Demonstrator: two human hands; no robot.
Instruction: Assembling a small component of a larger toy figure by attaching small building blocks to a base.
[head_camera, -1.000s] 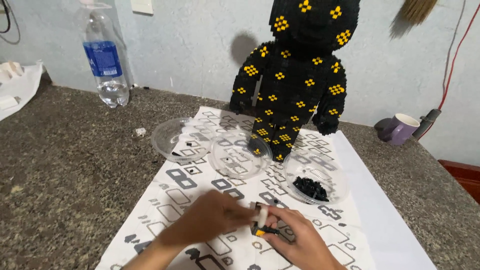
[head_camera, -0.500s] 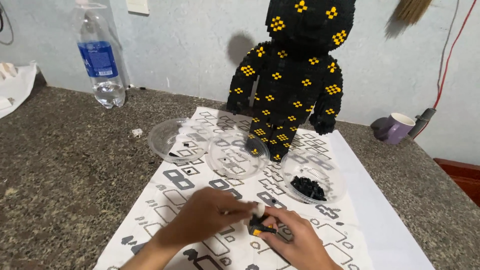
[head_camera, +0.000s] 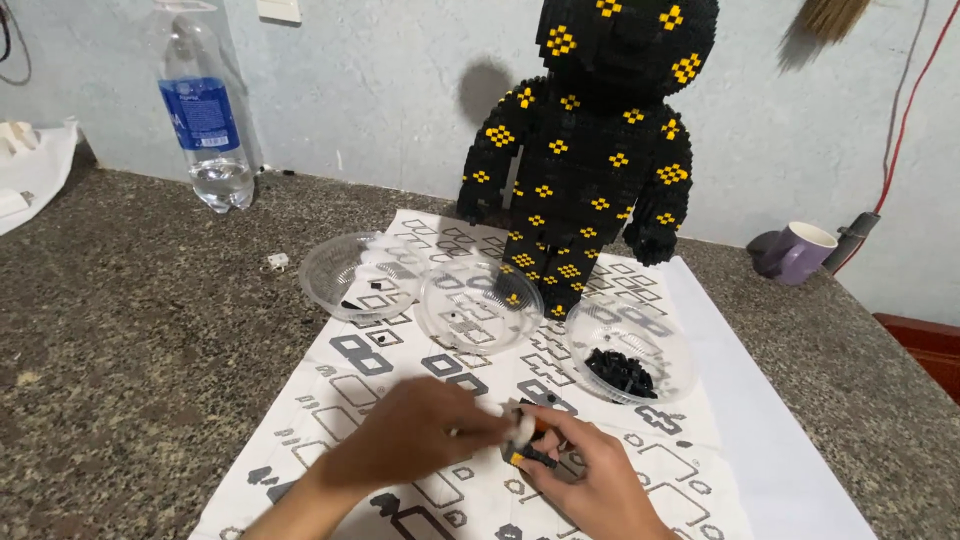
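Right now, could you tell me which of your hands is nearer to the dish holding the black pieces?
Right. The right hand lies just below the dish; the left hand is farther off, down to the dish's left.

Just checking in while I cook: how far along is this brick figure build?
The black and yellow figure stands mostly built. Both hands, left hand and right hand, hold a small brick piece. Loose black bricks remain in one clear bowl.

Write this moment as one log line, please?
left hand: pressing white tool onto block piece | right hand: holding small black-and-orange block piece | nearby: bowl of black bricks, black-yellow brick figure
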